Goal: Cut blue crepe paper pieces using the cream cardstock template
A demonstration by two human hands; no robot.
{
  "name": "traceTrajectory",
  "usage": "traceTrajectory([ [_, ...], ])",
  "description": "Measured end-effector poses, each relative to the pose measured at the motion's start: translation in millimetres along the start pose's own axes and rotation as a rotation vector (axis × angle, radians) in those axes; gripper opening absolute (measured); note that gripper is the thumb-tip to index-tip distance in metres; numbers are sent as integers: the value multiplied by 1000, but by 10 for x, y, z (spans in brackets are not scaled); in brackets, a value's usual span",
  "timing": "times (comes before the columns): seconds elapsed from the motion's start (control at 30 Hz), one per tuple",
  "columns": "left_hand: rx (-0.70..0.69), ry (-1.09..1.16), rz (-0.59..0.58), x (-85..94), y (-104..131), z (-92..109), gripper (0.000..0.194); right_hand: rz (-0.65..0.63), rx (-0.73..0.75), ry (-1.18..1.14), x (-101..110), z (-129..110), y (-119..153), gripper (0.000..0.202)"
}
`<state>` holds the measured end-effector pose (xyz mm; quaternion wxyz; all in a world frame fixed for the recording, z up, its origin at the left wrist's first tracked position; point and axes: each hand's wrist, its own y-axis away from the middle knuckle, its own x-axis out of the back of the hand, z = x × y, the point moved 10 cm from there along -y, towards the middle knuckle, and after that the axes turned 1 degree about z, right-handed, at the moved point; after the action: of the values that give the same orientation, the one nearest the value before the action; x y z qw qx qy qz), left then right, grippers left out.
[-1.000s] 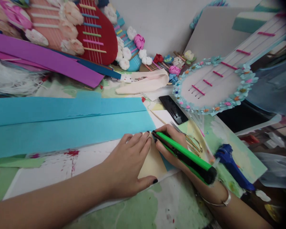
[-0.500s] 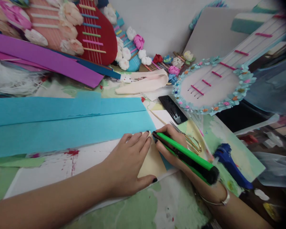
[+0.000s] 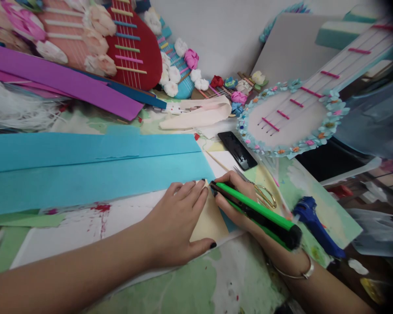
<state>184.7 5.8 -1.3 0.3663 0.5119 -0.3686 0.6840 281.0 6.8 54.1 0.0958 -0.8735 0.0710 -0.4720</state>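
My left hand (image 3: 180, 222) lies flat with its fingers stretched out, pressing on a cream-coloured card (image 3: 211, 222). In my right hand (image 3: 237, 196) is a green and black utility knife (image 3: 258, 209), its front end at the card's far edge beside my left fingertips. The blade itself cannot be made out. Long light-blue sheets (image 3: 94, 174) stretch away to the left, their lower right part running under the card. White paper (image 3: 124, 213) with dark red stains lies below them.
Gold-handled scissors (image 3: 265, 196), a black phone (image 3: 237, 150) and a blue glue gun (image 3: 317, 226) lie to the right. Behind stand a flower-rimmed paper instrument (image 3: 291, 117) and a red one (image 3: 134, 52). Purple strips (image 3: 68, 80) lie at the back left.
Both hands and the knife stay almost where they were. The whole view has shifted very slightly.
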Motion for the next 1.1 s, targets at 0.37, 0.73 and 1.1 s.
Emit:
traceTrajectory([
  [0.37,-2,0,4,18,5,1,86,16,-29,-56,-39,122,24,9],
  [0.73,-19,-24,18,5,-7,11,87,-6,-5,-57,-26,77,48,9],
  [1.1,-21,-27,46,24,9,4,86,20,9,-45,-36,116,77,12],
])
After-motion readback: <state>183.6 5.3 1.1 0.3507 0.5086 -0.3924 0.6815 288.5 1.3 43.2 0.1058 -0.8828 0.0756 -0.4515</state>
